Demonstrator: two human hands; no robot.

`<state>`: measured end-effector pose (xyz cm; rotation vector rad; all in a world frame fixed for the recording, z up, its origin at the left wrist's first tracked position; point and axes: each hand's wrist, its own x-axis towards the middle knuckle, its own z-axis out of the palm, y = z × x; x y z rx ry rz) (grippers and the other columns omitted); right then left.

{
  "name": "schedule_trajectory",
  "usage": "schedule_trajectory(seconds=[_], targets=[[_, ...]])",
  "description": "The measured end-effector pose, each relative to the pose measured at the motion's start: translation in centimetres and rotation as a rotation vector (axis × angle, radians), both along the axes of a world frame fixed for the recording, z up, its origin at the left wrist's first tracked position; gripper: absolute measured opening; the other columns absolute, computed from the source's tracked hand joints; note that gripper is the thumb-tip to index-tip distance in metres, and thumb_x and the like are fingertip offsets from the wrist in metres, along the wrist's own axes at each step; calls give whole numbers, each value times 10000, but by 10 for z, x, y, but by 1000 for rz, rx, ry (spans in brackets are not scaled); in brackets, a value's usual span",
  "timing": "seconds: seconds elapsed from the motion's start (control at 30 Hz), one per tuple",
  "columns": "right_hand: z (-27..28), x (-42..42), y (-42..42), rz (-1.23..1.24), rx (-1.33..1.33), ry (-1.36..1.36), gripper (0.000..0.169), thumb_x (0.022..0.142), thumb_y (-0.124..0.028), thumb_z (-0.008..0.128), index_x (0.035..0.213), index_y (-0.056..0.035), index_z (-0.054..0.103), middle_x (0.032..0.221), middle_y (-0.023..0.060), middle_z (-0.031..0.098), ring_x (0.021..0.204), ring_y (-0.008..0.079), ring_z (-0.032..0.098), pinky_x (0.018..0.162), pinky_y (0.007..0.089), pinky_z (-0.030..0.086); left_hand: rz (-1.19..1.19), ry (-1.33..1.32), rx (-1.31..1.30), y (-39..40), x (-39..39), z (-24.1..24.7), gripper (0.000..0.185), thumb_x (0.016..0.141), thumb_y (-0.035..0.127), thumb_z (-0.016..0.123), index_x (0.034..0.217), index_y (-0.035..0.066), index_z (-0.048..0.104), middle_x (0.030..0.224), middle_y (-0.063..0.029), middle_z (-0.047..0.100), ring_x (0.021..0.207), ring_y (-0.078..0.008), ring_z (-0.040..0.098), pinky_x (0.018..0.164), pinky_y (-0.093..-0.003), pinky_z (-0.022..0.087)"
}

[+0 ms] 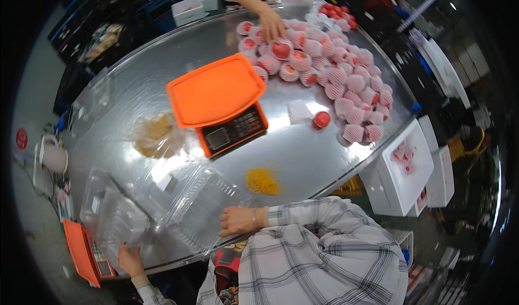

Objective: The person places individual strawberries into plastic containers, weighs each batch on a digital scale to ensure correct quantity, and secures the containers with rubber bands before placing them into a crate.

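My left hand is at the near left edge of the metal table, its fingers at the rim of stacked clear plastic clamshell containers. My right hand rests at the near edge of an opened clear plastic container; whether its curled fingers grip the rim cannot be told. Just beyond lies a pile of yellow rubber bands. An orange digital scale stands mid-table. To its right are a loose red tomato and a white foam net sleeve.
Many foam-sleeved tomatoes cover the far right of the table, where a co-worker's hand touches them. A plastic bag with yellow contents lies left of the scale. White foam boxes stand off the right edge; another orange scale is at lower left.
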<state>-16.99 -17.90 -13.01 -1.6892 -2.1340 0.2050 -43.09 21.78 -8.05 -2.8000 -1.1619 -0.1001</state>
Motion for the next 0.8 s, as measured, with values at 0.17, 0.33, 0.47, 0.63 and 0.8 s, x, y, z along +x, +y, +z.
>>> schedule_trajectory(seconds=[0.17,0.33,0.47,0.63,0.8], targets=[[12,0,-15,-82,196,198,143,809,-241,608,940,-200,645,884,-9,596,930,203,556,819,416,414,107,18,131,-82,104,67,721,751,83,773,1410,48,483,1318,-181,584,1182,-362,572,976,-450,430],[36,97,-168,-989,228,165,272,826,-180,643,1092,-122,626,1093,104,597,1110,323,535,955,491,414,-564,-580,-392,-191,253,78,585,854,5,678,1408,52,493,1314,-133,578,1141,-270,586,960,-381,454],[61,169,-385,-1804,361,-67,562,773,-207,749,1280,-64,553,1224,202,526,1160,394,505,986,484,429,-852,-535,-1132,-379,381,44,621,886,38,686,1450,92,431,1249,-105,561,1088,-208,594,919,-320,496],[11,221,-527,-1997,232,296,1039,686,-337,877,1515,-94,299,1351,279,443,1296,440,420,1100,475,372,-702,-230,-1728,-595,496,-6,1061,807,166,825,1577,183,96,1447,-227,330,1210,-338,556,950,-405,506],[-18,277,-560,-1698,212,588,1149,666,-317,898,1558,-79,215,1497,253,361,1395,398,353,1151,445,327,-988,-206,-1066,-686,576,-50,1238,586,372,943,1546,119,203,1428,-325,273,1297,-479,377,1081,-493,403]])
